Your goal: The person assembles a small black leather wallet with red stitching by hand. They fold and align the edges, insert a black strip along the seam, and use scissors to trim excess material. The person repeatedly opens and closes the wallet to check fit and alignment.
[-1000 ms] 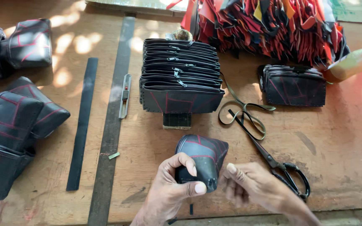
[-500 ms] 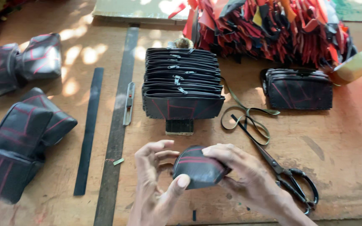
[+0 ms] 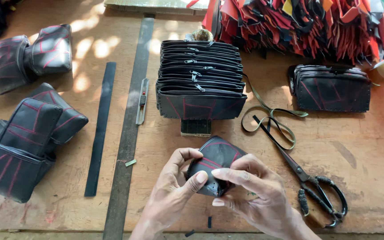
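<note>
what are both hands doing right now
Left hand: closed on the small black pouch with red stitched lines, thumb pressed on its punched edge.
Right hand: closed on the same pouch, fingers curled over its front.

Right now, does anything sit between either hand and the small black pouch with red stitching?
No. Both the left hand and the right hand already grip the small black pouch with red stitching directly, above the wooden table. The black-handled scissors lie apart, to the right.
</note>
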